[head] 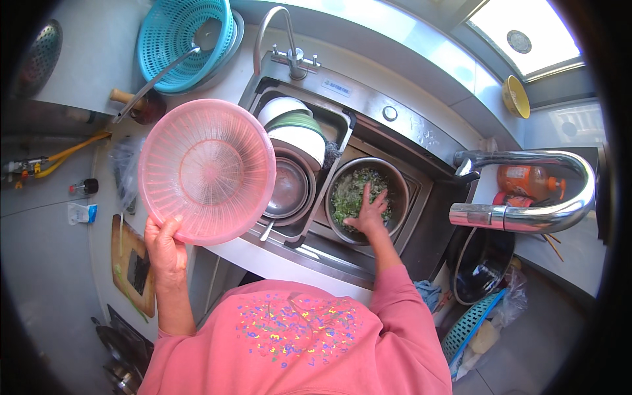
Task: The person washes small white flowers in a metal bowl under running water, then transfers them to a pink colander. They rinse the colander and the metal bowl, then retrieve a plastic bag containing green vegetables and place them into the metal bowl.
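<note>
My left hand point(167, 247) grips the near rim of a pink plastic colander point(210, 170), lifted over the counter and the left side of the sink. Nothing lies in the colander. With fingers spread, my right hand point(369, 212) reaches into a steel pot point(402, 190). Chopped green leaves point(353, 190) fill the pot, and my fingertips are over or among them. The pot stands in the right basin of the steel sink point(419, 207). Part of the leaves is hidden by my hand.
Stacked bowls point(296, 140) and steel pans point(289, 187) occupy the left basin. A large chrome faucet point(523, 217) arches at the right, above a black basin point(481, 271). Blue colander point(185, 44) holds a ladle at the back left. A wooden cutting board point(133, 266) lies left, near my forearm.
</note>
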`<state>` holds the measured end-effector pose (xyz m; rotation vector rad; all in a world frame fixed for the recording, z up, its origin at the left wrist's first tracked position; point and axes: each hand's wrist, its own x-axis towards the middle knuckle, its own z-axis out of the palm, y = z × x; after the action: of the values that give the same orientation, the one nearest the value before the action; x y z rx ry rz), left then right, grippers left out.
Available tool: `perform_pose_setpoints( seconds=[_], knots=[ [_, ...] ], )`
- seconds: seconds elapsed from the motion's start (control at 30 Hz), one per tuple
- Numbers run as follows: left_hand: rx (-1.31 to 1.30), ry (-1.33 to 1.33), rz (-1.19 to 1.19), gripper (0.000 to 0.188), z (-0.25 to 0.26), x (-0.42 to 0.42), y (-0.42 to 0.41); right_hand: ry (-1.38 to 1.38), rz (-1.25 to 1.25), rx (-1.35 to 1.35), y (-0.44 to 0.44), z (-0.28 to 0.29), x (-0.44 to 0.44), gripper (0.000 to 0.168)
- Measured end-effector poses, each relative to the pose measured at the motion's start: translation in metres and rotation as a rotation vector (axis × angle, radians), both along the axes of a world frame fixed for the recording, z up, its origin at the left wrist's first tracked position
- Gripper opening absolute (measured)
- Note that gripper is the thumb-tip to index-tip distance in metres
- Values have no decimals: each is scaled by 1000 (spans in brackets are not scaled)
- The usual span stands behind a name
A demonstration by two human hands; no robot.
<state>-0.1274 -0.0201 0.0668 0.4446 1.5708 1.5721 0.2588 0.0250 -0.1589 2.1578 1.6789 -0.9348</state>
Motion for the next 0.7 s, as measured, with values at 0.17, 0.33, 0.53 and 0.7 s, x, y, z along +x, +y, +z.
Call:
perform_pose_setpoints(
  seconds=[0.17,0.33,0.53,0.7],
  knots=[
    [-2,-7,-31,31,3,2,3,131,-84,223,-14,-52,16,83],
    [-1,-11,-19,31,1,2,0,802,-472,64,13,-27,60,67],
    [-20,15,-35,30,0,6,0,47,100,95,9,-2,19,74],
    [-28,37,-5,30,0,0,-8,-103,624,32,17,-4,12,65]
  ],
)
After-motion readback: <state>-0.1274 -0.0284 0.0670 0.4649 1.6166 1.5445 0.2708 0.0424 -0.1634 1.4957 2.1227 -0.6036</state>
